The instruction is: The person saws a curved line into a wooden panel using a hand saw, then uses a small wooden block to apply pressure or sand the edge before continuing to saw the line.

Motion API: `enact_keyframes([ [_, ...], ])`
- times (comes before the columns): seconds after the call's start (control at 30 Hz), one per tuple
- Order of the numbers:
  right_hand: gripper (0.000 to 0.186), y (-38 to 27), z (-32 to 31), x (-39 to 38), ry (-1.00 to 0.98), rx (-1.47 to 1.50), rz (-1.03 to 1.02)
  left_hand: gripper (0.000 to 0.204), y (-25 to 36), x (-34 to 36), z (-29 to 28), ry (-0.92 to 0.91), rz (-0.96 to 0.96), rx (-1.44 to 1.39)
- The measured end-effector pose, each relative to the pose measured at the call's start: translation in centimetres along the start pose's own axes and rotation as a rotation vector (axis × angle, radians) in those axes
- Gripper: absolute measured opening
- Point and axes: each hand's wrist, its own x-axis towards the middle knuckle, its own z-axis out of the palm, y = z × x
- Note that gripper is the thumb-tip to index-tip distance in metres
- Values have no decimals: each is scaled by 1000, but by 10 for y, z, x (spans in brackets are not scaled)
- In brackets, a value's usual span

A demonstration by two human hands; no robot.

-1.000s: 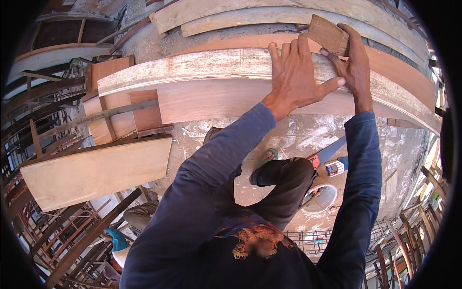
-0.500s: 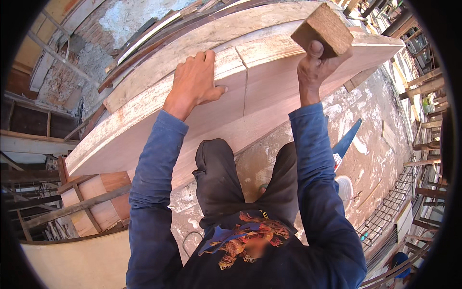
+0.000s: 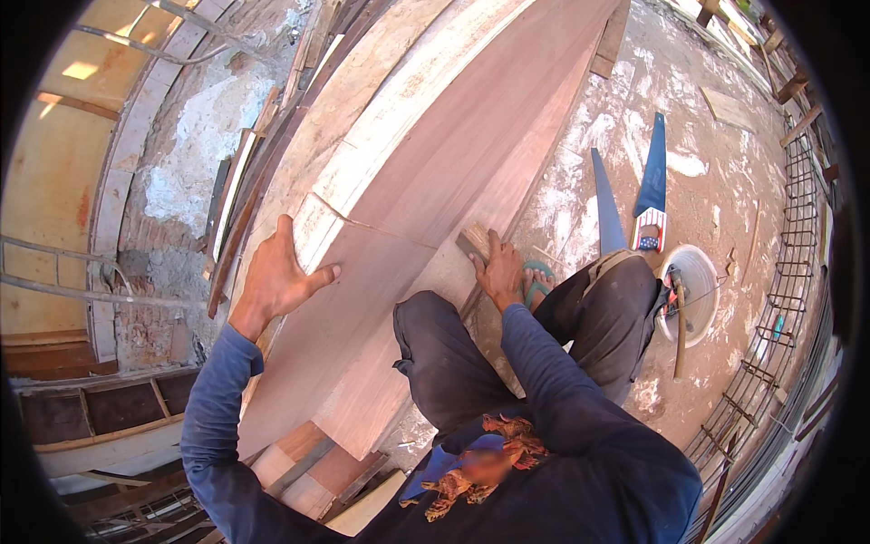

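Note:
A long wooden panel point(image 3: 399, 195) stands on its edge in front of me, with a pale top edge and a dark seam running across its face. My left hand point(image 3: 272, 283) rests on that top edge near the seam, thumb and index finger spread; its other fingers are partly hidden. Low on the panel, by a ledge-like lower board point(image 3: 458, 286), my right hand point(image 3: 498, 274) grips a small wood block point(image 3: 474, 239). The block touches or nearly touches the wood there; which one I cannot tell.
Two handsaws lie to the right, one with a blue blade point(image 3: 652, 168), the other point(image 3: 607, 204) partly behind my leg. A white bucket point(image 3: 711, 313) holds a hammer-like tool point(image 3: 681, 335). Steel mesh point(image 3: 757, 381) runs along the right; scrap boards point(image 3: 240, 208) are stacked behind the panel.
My right hand has brought the block down from above the top edge to the panel's lower part. My left hand stays on the top edge. The view has turned rightward.

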Motion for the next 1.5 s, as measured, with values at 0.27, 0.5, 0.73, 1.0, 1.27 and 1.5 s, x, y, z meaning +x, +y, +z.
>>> enact_keyframes([
  [0.27, 72, 5, 9, 1, 3, 71, -164, 78, 30, -5, -8, -146, -22, -80],
  [0.5, 71, 3, 9, 1, 62, 150, -183, 77, 43, -8, -37, -59, 109, -40],
  [0.73, 70, -43, 31, 38, -17, 163, -158, 74, 76, -20, -85, -27, 76, 60],
  [1.0, 76, -50, 31, 72, -149, 264, 74, 72, 81, -25, -70, -70, 52, 35],
  [1.27, 64, -130, -162, 153, 1009, 629, -637, 83, 50, -13, -58, -17, 151, -91],
  [1.5, 38, -234, -262, 198, 409, 138, -1197, 71, 18, -5, -61, 24, 156, 11],
])
